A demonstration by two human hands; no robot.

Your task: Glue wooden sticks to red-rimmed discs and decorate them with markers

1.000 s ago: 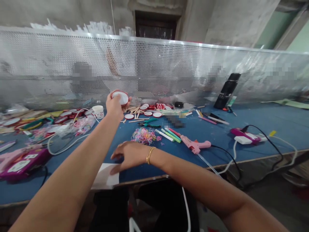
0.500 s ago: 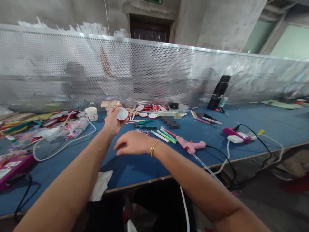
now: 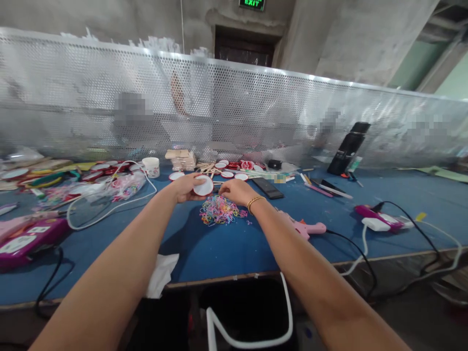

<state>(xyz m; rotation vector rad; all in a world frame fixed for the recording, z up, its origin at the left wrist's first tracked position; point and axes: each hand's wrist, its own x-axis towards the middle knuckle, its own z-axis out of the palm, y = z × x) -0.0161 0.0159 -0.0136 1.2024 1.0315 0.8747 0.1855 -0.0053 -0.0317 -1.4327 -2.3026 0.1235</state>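
My left hand (image 3: 185,187) is closed around a small round white disc with a red rim (image 3: 203,185), held low over the blue table (image 3: 226,246). My right hand (image 3: 237,191) reaches forward beside the disc, fingers curled down just beyond a heap of coloured rubber bands (image 3: 218,211). Whether those fingers hold anything is hidden. A gold bangle sits on the right wrist.
More red-and-white discs (image 3: 234,170) and wooden sticks lie behind the hands. A pink glue gun (image 3: 306,228) with a black cord lies to the right, a black phone (image 3: 268,187) nearby, and a white cup (image 3: 151,166) and white cable to the left. A perforated metal screen (image 3: 234,107) closes the back.
My left hand has come down from raised height to the table with the disc. My right hand moved forward from the near edge to the rubber bands.
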